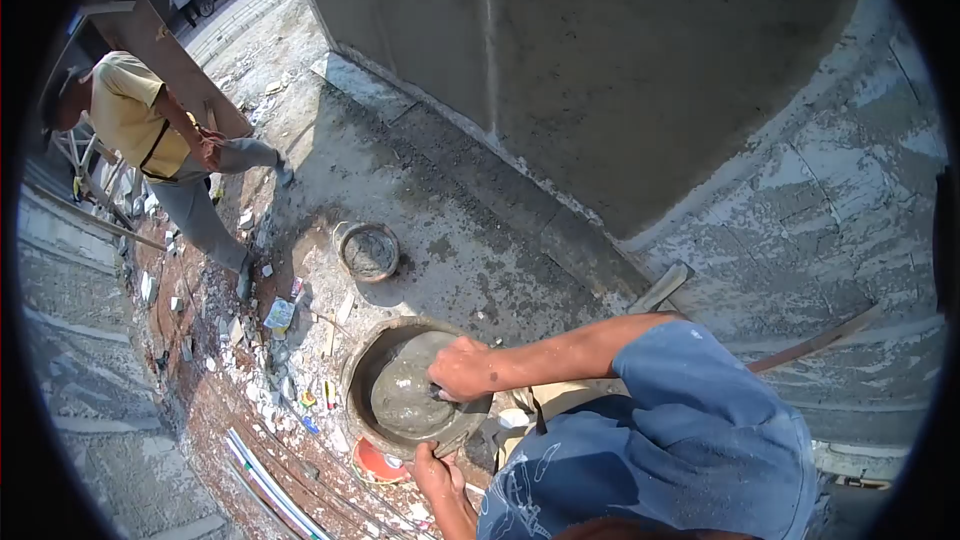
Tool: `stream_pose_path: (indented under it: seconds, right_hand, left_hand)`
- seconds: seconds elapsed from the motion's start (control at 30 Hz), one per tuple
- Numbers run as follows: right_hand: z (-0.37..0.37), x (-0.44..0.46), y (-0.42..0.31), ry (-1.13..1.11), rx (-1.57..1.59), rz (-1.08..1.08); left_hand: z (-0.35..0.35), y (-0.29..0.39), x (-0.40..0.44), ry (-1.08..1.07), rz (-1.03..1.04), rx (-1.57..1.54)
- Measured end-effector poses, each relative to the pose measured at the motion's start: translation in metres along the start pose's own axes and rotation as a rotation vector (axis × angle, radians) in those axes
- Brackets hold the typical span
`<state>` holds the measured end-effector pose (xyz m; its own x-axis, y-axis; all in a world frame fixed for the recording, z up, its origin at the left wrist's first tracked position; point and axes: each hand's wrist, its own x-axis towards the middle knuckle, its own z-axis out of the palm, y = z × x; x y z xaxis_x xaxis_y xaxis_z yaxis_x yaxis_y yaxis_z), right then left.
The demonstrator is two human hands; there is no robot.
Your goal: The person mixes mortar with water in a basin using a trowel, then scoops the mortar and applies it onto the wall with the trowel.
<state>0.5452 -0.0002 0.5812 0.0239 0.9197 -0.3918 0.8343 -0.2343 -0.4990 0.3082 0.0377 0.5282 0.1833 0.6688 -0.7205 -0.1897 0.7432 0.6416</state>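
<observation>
A large round tub (352, 395) of wet grey mortar (405, 395) stands on the ground in front of me. My right hand (462, 370) is closed in a fist over the mortar at the tub's near right side. A short dark piece like a tool handle (437, 393) shows under its fingers; any blade is hidden by the hand or sunk in the mortar. My left hand (437, 475) is at the tub's lower rim, with its fingers closed on the edge. Just beyond the tub sits a smaller bucket (341, 240) with grey mortar inside.
A co-worker in a yellow shirt (125, 105) stands at the left. A red bowl (378, 462) lies beside the tub. Rubble (265, 390) and long pipes (270, 485) cover the lower left ground. A freshly plastered wall (620, 70) rises ahead, and a wooden board (662, 288) leans near its base.
</observation>
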Motion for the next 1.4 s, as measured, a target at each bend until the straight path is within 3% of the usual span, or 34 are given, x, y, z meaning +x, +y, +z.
stream_pose_path:
  seconds: [0.17, 0.3, 0.4, 0.57, 0.73, 0.87, 0.93, 1.1, 1.17, 1.2, 1.23, 1.27, 1.3, 1.33, 1.4]
  right_hand:
    - [-0.021, -0.067, -0.020, 0.137, 0.182, -0.032]
    - [-0.024, -0.101, -0.042, 0.090, 0.023, 0.001]
    - [-0.011, -0.126, -0.059, 0.131, 0.095, 0.000]
    - [-0.005, -0.134, -0.082, 0.057, 0.129, -0.132]
    - [-0.013, -0.122, -0.087, 0.033, 0.171, -0.368]
    - [-0.049, -0.106, -0.062, 0.090, 0.332, -0.586]
    - [-0.104, -0.131, -0.041, 0.016, 0.504, -0.618]
    - [-0.226, -0.167, 0.099, 0.028, 0.800, -0.626]
    - [-0.277, -0.197, 0.184, 0.132, 0.906, -0.500]
    - [-0.307, -0.227, 0.231, 0.287, 0.899, -0.359]
    - [-0.333, -0.249, 0.287, 0.540, 0.890, -0.268]
    - [-0.350, -0.281, 0.322, 0.946, 0.883, -0.113]
    - [-0.363, -0.323, 0.337, 1.311, 0.711, -0.035]
    - [-0.360, -0.372, 0.345, 1.491, 0.641, 0.040]
    - [-0.339, -0.432, 0.307, 1.528, 0.566, 0.037]
  left_hand:
    - [-0.036, -0.005, -0.022, -0.038, 0.006, -0.054]
    - [-0.043, -0.006, -0.065, -0.051, 0.030, -0.096]
    - [-0.069, -0.011, -0.082, -0.057, 0.061, -0.101]
    - [-0.121, -0.021, -0.074, -0.072, -0.093, -0.203]
    - [-0.122, -0.028, -0.107, 0.077, 0.020, -0.114]
    - [-0.111, -0.029, -0.114, 0.127, 0.043, -0.088]
    - [-0.099, -0.032, -0.117, 0.154, 0.058, -0.085]
    - [-0.041, -0.049, -0.126, 0.211, 0.066, -0.101]
    - [-0.018, -0.060, -0.129, 0.216, 0.060, -0.109]
    - [-0.006, -0.065, -0.128, 0.212, 0.050, -0.110]
    - [0.005, -0.071, -0.129, 0.216, 0.043, -0.113]
    - [0.014, -0.074, -0.130, 0.216, 0.030, -0.114]
    - [0.026, -0.077, -0.132, 0.218, 0.017, -0.133]
    - [0.032, -0.084, -0.129, 0.213, 0.003, -0.145]
    - [0.043, -0.100, -0.130, 0.197, -0.035, -0.195]
